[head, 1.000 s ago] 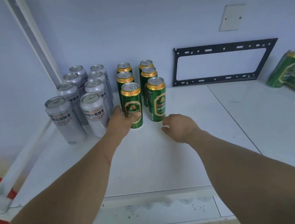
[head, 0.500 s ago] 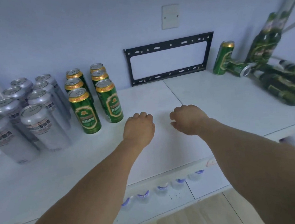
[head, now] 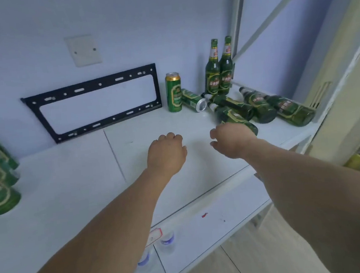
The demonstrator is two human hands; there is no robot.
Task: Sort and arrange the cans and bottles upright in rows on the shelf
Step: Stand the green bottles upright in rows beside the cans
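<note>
Now nearest: right hand, fingers loosely curled, empty, just short of fallen bottle lying neck toward shelf back edge.

A black metal bracket leans against the wall below a white wall plate.

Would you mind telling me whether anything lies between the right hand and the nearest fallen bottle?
Nothing visible does. The right hand hovers just in front of the nearest lying bottle, with only bare shelf around it; the other lying bottles sit beyond.
</note>
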